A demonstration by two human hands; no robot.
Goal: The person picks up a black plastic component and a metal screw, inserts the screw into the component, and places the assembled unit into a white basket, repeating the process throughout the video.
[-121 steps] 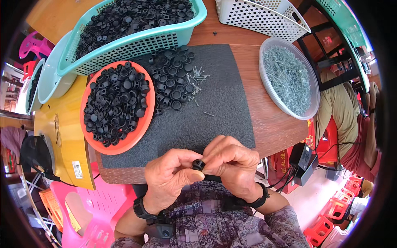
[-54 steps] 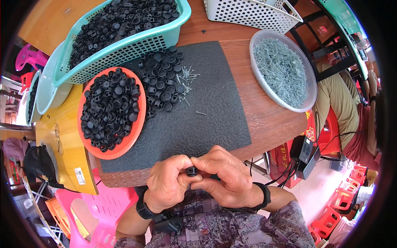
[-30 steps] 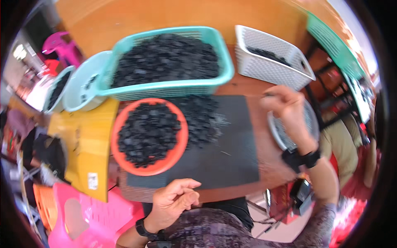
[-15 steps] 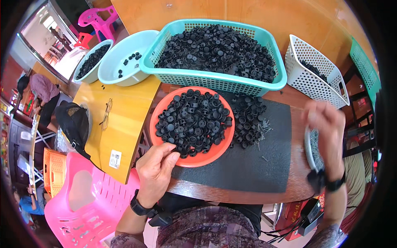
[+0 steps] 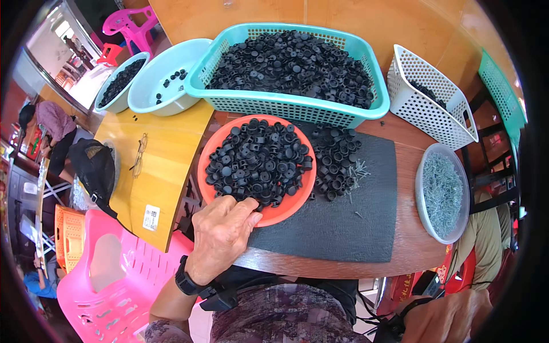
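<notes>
Over the near rim of a red-orange bowl [image 5: 286,212] is my left hand [image 5: 224,231], its thumb and fingers closed together; whatever they pinch is too small or covered to make out. Small black plastic caps [image 5: 257,160] fill the bowl in a heap. Low at the right, away from the table top, my right hand [image 5: 449,317] shows only its back, and its fingers are hidden. Just right of the bowl, more loose black caps [image 5: 334,166] lie on a dark mat [image 5: 326,234] beside a few thin metal screws [image 5: 359,171].
Behind the bowl stands a turquoise basket [image 5: 286,108] heaped with black caps. A tub of screws [image 5: 441,194] and a white perforated basket [image 5: 426,111] are on the right. Pale basins [image 5: 171,106], eyeglasses [image 5: 139,154] and a black cap-like hat [image 5: 94,171] lie left; a pink chair [image 5: 114,268] stands below.
My right hand has dropped from above the screw tub to the lower right edge, uncovering the tub. My left hand has shifted right along the bowl's rim. The whole view has slid slightly.
</notes>
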